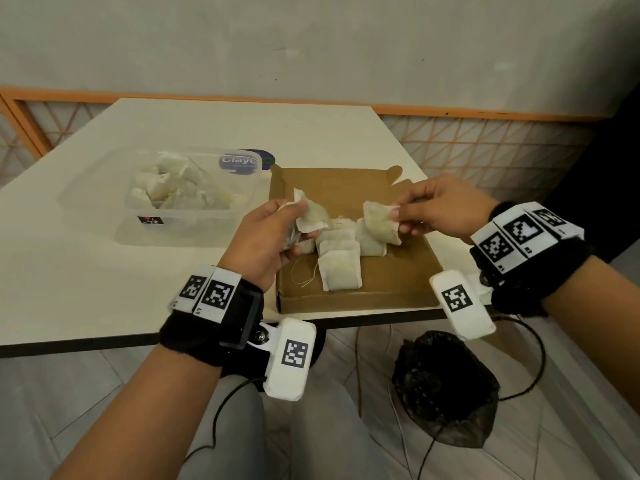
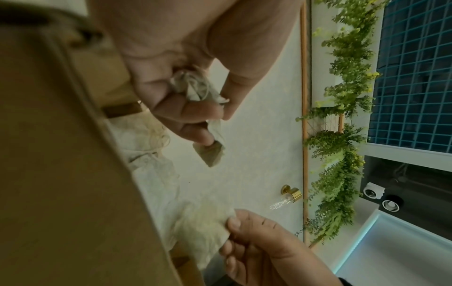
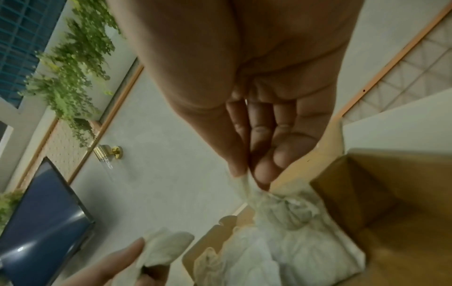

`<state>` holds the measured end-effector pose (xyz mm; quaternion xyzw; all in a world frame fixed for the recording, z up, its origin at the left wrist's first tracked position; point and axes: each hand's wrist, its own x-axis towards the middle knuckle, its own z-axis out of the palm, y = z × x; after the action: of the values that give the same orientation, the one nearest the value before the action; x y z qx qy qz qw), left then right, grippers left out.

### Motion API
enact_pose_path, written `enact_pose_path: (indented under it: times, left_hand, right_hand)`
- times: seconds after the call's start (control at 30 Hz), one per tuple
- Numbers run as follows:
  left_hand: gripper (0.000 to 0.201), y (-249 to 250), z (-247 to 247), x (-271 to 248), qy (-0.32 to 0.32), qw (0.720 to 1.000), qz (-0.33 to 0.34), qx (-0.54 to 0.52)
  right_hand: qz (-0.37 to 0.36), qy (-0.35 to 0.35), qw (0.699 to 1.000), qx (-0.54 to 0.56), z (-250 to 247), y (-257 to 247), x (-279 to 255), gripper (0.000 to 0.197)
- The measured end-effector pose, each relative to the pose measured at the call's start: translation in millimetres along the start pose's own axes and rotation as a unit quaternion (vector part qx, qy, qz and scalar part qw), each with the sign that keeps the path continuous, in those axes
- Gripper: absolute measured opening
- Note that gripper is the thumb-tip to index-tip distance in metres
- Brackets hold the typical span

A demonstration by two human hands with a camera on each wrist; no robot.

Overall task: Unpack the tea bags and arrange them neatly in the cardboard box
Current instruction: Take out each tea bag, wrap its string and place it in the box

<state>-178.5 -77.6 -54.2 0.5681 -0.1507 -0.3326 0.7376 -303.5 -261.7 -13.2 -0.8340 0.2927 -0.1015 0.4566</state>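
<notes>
So this looks like roughly the middle of the job, maybe a bit short of it. The cardboard box (image 1: 391, 275) sits open at the near edge of the table (image 1: 104, 271), and a handful of tea bags (image 1: 341, 268) already lie inside it in a loose overlapping row toward the left side, with a string or two trailing off; it's tidy-ish but I wouldn't call it neat yet, and most of the box floor on the right is bare. The right hand (image 1: 440, 209) hangs over the box pinching one tea bag (image 1: 382, 221) by its edge between thumb and fingertips, the other fingers loosely curled, so that one seems about to go down next to the row. The left hand (image 1: 266, 237) is curled around another tea bag (image 1: 313, 216), and the left wrist view shows what looks like a crumpled clear wrapper (image 2: 193, 85) tucked in the palm, so I'd guess it's freshly unwrapped. Left of the box, the clear plastic tub (image 1: 156, 199) has a decent pile of wrapped tea bags (image 1: 173, 188) in it, so there's plenty left to unpack, plus some straightening at the end.
</notes>
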Motion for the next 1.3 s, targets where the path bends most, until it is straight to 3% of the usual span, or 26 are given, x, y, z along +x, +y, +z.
enact_pose_path:
  times: [0.3,0.53,0.67,0.8,0.9,1.1,1.2,1.3]
  left_hand:
    - [0.011,-0.7,-1.0,0.0,-0.005,1.000,0.001,0.006]
    - [0.010,-0.6,-1.8,0.0,-0.010,1.000,-0.003,0.003]
    - [0.009,-0.3,-2.9,0.6,-0.013,1.000,-0.006,-0.001]
    - [0.011,-0.9,-3.0,1.3,-0.015,1.000,-0.005,-0.004]
    - [0.013,-0.7,-3.7,1.4,-0.017,1.000,-0.002,-0.012]
    - [0.012,-0.5,-3.7,1.9,-0.020,1.000,-0.005,-0.006]
    - [0.013,-0.1,-5.4,2.4,-0.025,1.000,-0.012,0.000]
    - [0.010,1.3,-8.5,2.9,-0.059,0.998,-0.015,0.010]
  right_hand:
    - [0.079,-0.101,0.992,0.000,2.8,13.4,10.0,0.011]
    - [0.083,-0.055,0.994,-0.037,4.1,13.8,23.0,0.010]
    - [0.058,-0.046,0.985,-0.153,-2.4,5.5,22.4,0.017]
    - [0.005,-0.064,0.930,-0.362,0.0,-8.9,25.7,0.022]
    - [-0.023,-0.059,0.901,-0.428,7.7,-18.3,30.5,0.017]
    - [-0.036,-0.055,0.905,-0.421,14.2,-24.6,45.4,0.011]
    - [-0.030,-0.049,0.899,-0.435,16.0,-25.2,46.8,0.017]
    - [-0.055,0.018,0.918,-0.392,11.0,-32.9,41.2,0.027]
